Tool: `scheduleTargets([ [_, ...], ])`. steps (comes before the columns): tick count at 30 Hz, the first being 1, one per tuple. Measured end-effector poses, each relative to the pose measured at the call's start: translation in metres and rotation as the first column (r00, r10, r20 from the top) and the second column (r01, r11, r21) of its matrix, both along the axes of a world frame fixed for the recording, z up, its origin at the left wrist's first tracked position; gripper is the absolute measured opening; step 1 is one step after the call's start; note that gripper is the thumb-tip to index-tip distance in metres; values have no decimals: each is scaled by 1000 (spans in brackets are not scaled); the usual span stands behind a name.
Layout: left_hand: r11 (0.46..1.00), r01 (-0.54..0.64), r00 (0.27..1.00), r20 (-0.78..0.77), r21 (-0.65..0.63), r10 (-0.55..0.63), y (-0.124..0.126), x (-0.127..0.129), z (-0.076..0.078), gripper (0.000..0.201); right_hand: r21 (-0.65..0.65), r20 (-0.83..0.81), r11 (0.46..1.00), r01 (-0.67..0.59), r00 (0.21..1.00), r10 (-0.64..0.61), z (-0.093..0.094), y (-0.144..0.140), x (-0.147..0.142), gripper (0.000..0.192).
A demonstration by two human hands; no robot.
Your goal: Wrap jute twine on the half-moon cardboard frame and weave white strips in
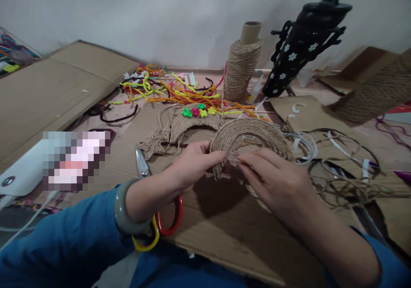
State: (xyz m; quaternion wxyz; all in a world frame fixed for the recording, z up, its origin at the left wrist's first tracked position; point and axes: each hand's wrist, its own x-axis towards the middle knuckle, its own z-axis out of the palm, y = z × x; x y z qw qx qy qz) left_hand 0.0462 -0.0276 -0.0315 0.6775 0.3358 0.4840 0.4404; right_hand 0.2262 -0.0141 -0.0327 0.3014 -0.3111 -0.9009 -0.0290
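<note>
Head view: the jute-wrapped arch (248, 136) stands on the cardboard sheet (224, 228) in the middle of the table. It looks light and a little stiff, with a rough surface that should not slip; I think the best hold is at its ends, not on the loose twine. The left hand (189, 168) pinches its left end, at 3 o'clock from that hand. The right hand (272, 178) rests its fingers on the inner edge, at 11 o'clock. Scissors (141, 163) lie at 9 o'clock.

Both hands, left (189, 168) and right (272, 178), meet fingertip to fingertip, pinching
</note>
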Motion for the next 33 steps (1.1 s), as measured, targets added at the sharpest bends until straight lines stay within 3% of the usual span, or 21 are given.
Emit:
scheduleTargets([
  [4,999,9,1000,-6,40,-9,0,0,0,12,22,31,999,24,999,-25,2,-1,2,13],
  [15,997,58,987,-150,55,-50,-3,-1,-2,17,112,37,992,58,997,-62,6,-3,2,14],
  [33,992,107,981,-169,69,-94,-5,2,-1,13,150,26,988,39,999,-44,6,-1,-3,12],
])
